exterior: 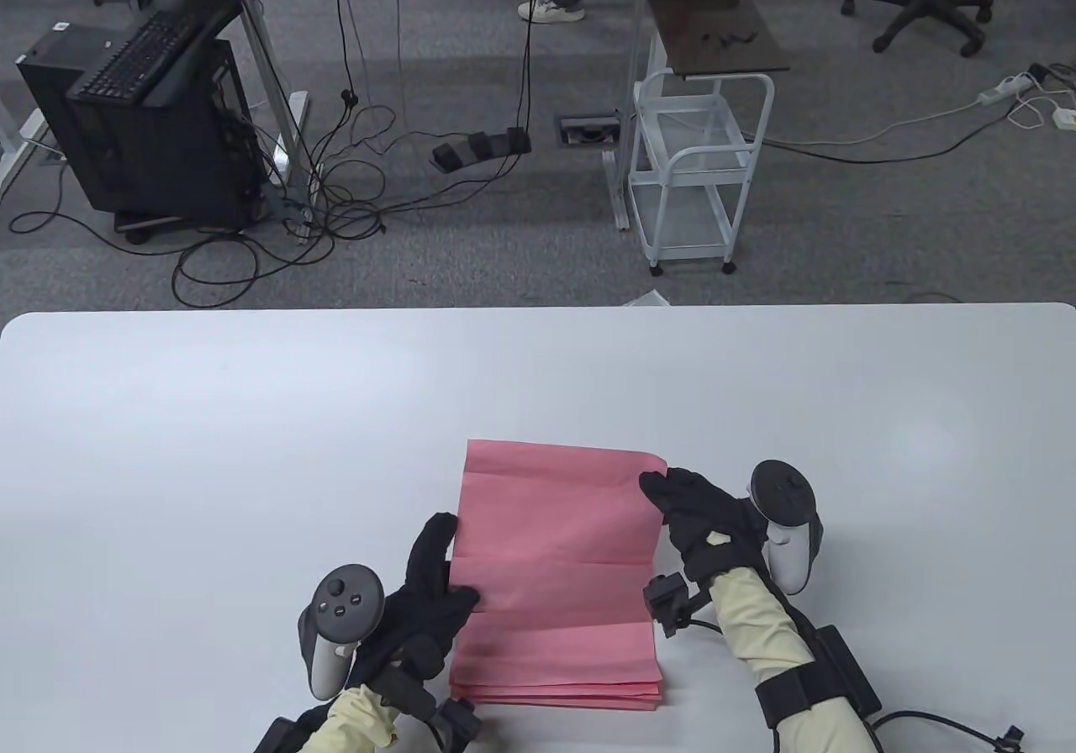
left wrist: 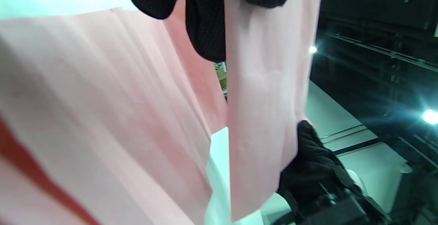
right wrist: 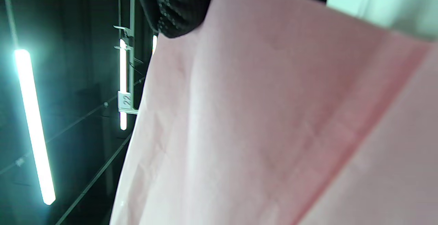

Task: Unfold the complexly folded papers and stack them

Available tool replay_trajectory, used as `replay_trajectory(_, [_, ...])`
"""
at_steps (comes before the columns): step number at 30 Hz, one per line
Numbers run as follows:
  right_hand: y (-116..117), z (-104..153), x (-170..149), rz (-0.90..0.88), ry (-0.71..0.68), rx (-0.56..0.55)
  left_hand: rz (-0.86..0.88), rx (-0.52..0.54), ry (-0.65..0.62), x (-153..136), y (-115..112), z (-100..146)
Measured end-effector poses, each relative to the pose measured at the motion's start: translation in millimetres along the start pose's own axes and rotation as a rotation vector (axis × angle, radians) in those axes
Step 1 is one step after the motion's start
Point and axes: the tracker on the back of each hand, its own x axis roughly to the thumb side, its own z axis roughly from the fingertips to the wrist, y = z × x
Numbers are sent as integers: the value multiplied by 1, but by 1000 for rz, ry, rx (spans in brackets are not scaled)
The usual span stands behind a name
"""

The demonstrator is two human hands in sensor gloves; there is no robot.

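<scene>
A creased pink sheet [exterior: 559,534] is spread open over a stack of pink papers [exterior: 555,690] near the table's front edge. My left hand [exterior: 437,576] grips the sheet's left edge, thumb on top. My right hand [exterior: 672,505] pinches its right edge near the far corner. In the left wrist view the sheet [left wrist: 263,115] hangs lifted between my fingers [left wrist: 205,23], with the right glove [left wrist: 311,170] at its far edge and the stack [left wrist: 102,115] below. In the right wrist view the sheet [right wrist: 256,115] fills the frame under my fingers [right wrist: 178,6].
The white table [exterior: 252,450] stretches left, right and far of the stack. Beyond its far edge are a white cart [exterior: 689,173], a black computer case [exterior: 143,114] and floor cables.
</scene>
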Motion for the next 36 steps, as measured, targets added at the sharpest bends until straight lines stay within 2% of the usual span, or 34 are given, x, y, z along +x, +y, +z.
replay_trajectory(2, [0,-2,3,55,9,-11,34,40,-15,0,2,1])
replay_trajectory(4, [0,-2,6,57,18,-11,-14,68,-51,2,5,-1])
replay_trajectory(13, [4,-14,14,95,31,25,20,12,-21,-6,5,-3])
replay_trajectory(16, [3,-18,17,70,57,23,-9,-41,-7,-7,6,-3])
replay_trajectory(18, [-1,-22,17,22,57,16,-40,-180,44,-7,7,-4])
replay_trajectory(20, [-3,-24,18,-35,68,4,-107,-263,60,-7,10,-4])
replay_trajectory(22, [-4,-26,19,-54,69,4,-179,-251,39,-5,12,-4])
replay_trajectory(24, [-4,-26,19,-24,62,13,-186,-281,43,-3,12,-5])
replay_trajectory(29, [-3,-25,17,-12,61,15,-107,-298,55,-7,10,-5])
replay_trajectory(32, [-3,-25,14,-20,65,15,-39,-369,48,-10,9,-4])
replay_trajectory(34, [-3,-25,13,-19,66,12,-14,-321,61,-11,8,-2])
replay_trajectory(36, [-2,-25,13,-13,66,7,-61,-260,83,-10,6,-2])
